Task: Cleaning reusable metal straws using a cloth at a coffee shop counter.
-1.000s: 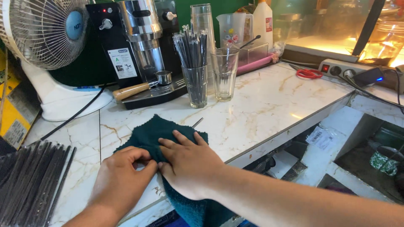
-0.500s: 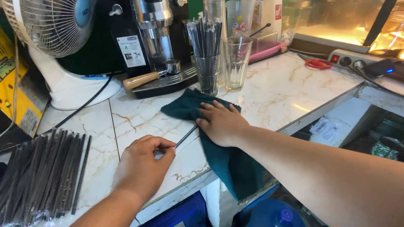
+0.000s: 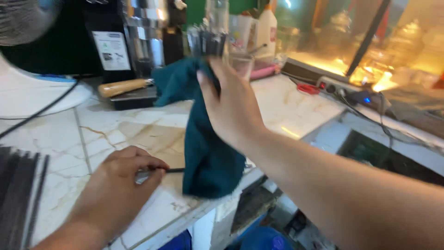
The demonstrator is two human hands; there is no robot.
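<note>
Dark teal cloth, soft and floppy, is the thing I've got up off the counter right now: it hangs from my right hand, which is closed on its top edge up near the glasses, and the bottom end droops down to about the front edge of the white marble counter. It looks light and limp, zero stiffness, so I'd say it folds wherever you don't support it. Pinching a bunch of it near the top seems the sane place to hold it.

Closest to me, my left hand is down on the marble, fingers pinched shut on a thin dark straw-like stick lying flat, its far end just about under the hanging cloth. That stick looks skinny, stiff and probably a bit slippery, so a fingertip pinch near the end is the way. Off at the left edge there's a bundle of the same long dark sticks lying side by side.

Further back: a wooden-handled tool resting on a black tray, a clear drinking glass just past my right hand, and a glass of upright dark sticks, pretty blurry. The white base of a desk fan sits at the far left, a red pair of scissors far right.
</note>
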